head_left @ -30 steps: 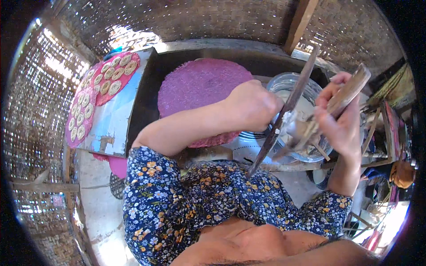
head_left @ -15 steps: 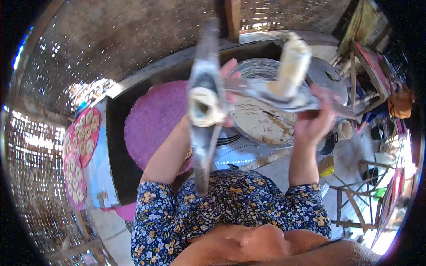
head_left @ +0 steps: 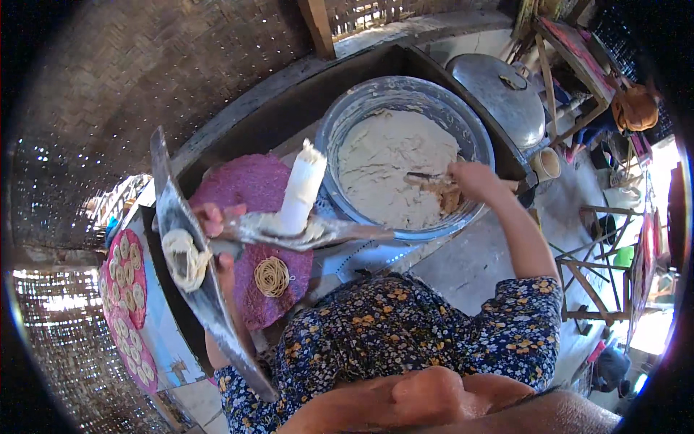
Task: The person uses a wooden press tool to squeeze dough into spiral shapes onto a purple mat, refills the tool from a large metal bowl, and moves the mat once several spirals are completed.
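Note:
My left hand point(head_left: 217, 224) grips a dough press in two parts. One is a long worn bar point(head_left: 210, 304) with a dough-smeared ring opening at its middle. The other is a crossing bar point(head_left: 332, 233) with a pale upright plunger point(head_left: 301, 192), its tip coated in dough. To the right, my right hand point(head_left: 473, 181) reaches into a large metal basin point(head_left: 334, 108). Its fingers close around a narrow flat tool point(head_left: 425, 176) with a dark blade; the grip is partly hidden. Pale dough point(head_left: 390, 159) fills much of the basin.
Under the press lies a round purple mat point(head_left: 246, 181) bearing a coil of thin yellowish strands point(head_left: 272, 277). Dough rings rest on pink mats point(head_left: 134, 289) at far left. A metal lid point(head_left: 499, 94) sits beyond the basin, near a beige cup point(head_left: 547, 165) and wooden frames point(head_left: 589, 282).
My right hand has let go of the plunger bar and moved into the basin, onto the flat tool. My left hand has carried both press parts leftward, over the purple mat.

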### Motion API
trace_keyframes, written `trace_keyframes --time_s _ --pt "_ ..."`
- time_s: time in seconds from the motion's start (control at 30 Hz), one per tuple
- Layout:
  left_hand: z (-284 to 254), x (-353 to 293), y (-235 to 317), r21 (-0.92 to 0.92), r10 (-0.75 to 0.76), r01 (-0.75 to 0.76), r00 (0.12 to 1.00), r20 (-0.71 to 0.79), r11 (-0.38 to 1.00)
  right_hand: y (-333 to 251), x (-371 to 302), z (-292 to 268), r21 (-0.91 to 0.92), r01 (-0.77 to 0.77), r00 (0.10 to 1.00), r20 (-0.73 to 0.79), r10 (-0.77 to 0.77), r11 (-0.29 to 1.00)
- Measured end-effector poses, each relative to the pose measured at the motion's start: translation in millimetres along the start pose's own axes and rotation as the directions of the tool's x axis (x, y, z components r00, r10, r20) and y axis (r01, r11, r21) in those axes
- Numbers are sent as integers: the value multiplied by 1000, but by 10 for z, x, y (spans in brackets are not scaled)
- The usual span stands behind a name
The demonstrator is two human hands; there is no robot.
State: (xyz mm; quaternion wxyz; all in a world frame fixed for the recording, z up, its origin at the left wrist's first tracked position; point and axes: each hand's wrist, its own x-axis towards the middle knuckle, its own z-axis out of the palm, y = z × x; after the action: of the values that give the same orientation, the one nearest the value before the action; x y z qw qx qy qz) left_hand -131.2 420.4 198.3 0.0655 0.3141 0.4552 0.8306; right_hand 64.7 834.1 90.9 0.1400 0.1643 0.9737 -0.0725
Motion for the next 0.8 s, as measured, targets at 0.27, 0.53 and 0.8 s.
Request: trace_keyframes --time_s 0.27,0.53,0.8 --pt "-180 -231 -89 -23 -145 143 980 -140 989 570 -71 -715 -93 -153 985 -97 144 984" --pt "-284 -449 -20 -30 -237 237 943 -234 971 248 449 837 899 -325 849 140 510 294" --pt "-387 -674 113 -47 -277 277 905 -323 960 140 838 1089 60 -334 928 -155 339 941"
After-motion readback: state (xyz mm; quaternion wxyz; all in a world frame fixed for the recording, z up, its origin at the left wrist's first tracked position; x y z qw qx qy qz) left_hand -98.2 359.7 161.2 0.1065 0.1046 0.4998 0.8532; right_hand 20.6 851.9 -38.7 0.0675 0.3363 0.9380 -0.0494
